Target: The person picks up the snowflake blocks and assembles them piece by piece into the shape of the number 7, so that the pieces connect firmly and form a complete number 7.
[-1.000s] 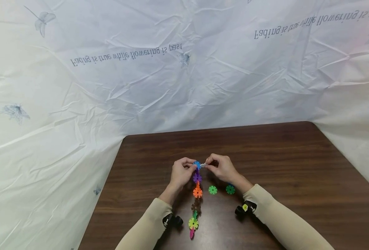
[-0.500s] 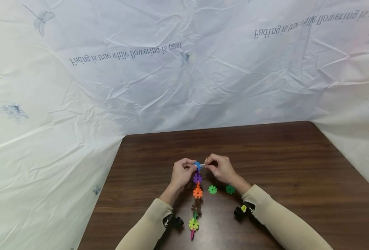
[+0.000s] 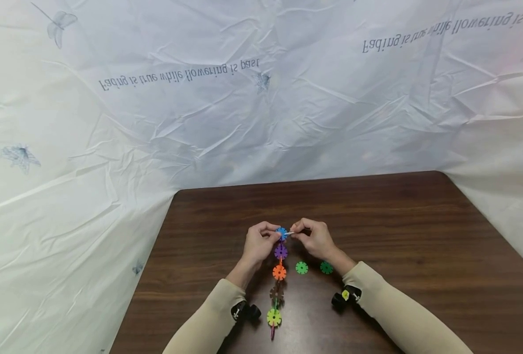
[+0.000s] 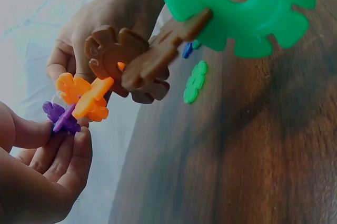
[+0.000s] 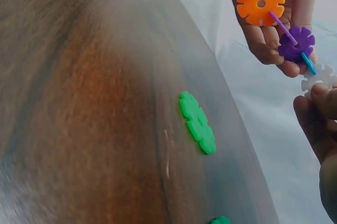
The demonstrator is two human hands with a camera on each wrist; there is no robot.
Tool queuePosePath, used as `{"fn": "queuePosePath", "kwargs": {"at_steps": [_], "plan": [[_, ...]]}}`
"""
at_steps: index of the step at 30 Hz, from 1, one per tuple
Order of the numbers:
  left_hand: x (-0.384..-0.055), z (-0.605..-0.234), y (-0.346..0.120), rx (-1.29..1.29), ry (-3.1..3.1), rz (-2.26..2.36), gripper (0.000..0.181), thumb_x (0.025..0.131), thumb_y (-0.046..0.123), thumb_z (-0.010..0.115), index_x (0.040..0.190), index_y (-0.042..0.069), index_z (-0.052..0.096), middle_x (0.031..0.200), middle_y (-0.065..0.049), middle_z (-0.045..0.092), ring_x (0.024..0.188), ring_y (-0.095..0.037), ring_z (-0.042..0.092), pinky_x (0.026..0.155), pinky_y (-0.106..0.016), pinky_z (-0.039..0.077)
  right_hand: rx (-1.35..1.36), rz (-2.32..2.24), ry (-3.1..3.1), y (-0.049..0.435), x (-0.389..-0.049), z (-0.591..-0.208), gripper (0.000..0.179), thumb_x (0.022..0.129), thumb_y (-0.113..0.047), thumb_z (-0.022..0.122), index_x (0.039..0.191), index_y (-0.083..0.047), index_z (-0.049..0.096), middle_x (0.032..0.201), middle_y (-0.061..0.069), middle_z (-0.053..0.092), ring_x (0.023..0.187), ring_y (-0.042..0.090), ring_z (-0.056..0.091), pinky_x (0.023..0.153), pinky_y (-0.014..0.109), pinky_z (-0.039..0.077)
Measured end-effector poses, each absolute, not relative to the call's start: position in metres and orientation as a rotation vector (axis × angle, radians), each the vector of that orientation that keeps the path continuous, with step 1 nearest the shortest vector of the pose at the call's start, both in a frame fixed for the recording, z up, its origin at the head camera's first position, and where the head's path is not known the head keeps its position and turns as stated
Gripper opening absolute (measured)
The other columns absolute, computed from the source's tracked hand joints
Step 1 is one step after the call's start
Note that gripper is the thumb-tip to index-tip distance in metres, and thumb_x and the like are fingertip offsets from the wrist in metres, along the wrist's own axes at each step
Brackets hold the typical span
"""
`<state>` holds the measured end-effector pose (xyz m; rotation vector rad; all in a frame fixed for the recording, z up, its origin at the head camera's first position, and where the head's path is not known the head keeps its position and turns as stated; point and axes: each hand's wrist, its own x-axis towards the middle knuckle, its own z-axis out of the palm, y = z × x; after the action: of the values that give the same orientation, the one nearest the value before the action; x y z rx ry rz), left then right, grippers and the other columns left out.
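A chain of slotted plastic snowflake discs hangs from my left hand (image 3: 257,244), which pinches the blue disc (image 3: 281,231) at its far end. Toward me follow purple (image 3: 281,252), orange (image 3: 279,272) and brown discs (image 4: 113,58), then a green disc (image 4: 258,21), a yellow disc (image 3: 274,317) and a pink disc (image 3: 272,332). Between thumb and fingers my right hand (image 3: 318,241) pinches a white disc (image 5: 316,79). Its edge meets the blue disc's right side. Whether their slots interlock, I cannot tell.
Two loose discs, one light green (image 3: 302,268) and one darker green (image 3: 326,267), lie on the brown wooden table (image 3: 398,221), right of the chain. White printed sheeting (image 3: 261,128) hangs behind and beside the table.
The white disc has turned and now looks thinner, nearly edge-on. The blue disc has shifted slightly right, and the chain has swung a little. Both hands keep their pinch.
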<state>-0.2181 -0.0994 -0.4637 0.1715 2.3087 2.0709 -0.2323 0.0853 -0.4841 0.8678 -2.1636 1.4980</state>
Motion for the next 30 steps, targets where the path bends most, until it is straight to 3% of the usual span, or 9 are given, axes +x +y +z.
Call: {"fn": "queuePosePath", "kwargs": {"at_steps": [8,17,21,30], "plan": [[-0.211,-0.449,-0.100,0.128,2.281,2.071,0.017,0.089,-0.004,0.065,0.105,-0.008,0.068,0.095,-0.025,0.071,0.084,-0.024,0.070,0.078,-0.034,0.057,0.917,1.487,-2.160,0.088,-0.229,-0.474,0.014,0.077,0.016,0.072,0.079,0.004,0.063,0.085,0.022,0.070,0.079,0.033,0.069,0.067,0.037,0.059],[-0.211,-0.449,-0.101,0.174,2.225,2.106,0.018,0.089,-0.004,0.065,0.106,-0.009,0.067,0.095,-0.027,0.070,0.086,-0.032,0.071,0.079,-0.032,0.057,0.981,1.483,-2.176,0.095,-0.228,-0.469,0.014,0.078,0.014,0.072,0.085,0.004,0.065,0.088,0.021,0.069,0.080,0.031,0.069,0.069,0.038,0.059],[-0.211,-0.450,-0.101,0.176,2.228,2.107,0.018,0.089,-0.004,0.065,0.107,-0.009,0.067,0.094,-0.026,0.070,0.085,-0.028,0.071,0.079,-0.032,0.057,0.996,1.489,-2.178,0.101,-0.228,-0.468,0.013,0.079,0.013,0.072,0.088,0.005,0.066,0.088,0.021,0.068,0.078,0.030,0.068,0.069,0.034,0.059],[-0.210,-0.450,-0.103,0.157,2.244,2.111,0.018,0.089,-0.004,0.064,0.107,-0.009,0.067,0.099,-0.028,0.069,0.081,-0.016,0.065,0.076,-0.025,0.055,1.013,1.477,-2.195,0.116,-0.232,-0.474,0.013,0.081,0.010,0.071,0.092,0.005,0.065,0.086,0.017,0.067,0.076,0.025,0.067,0.065,0.041,0.058]]}}
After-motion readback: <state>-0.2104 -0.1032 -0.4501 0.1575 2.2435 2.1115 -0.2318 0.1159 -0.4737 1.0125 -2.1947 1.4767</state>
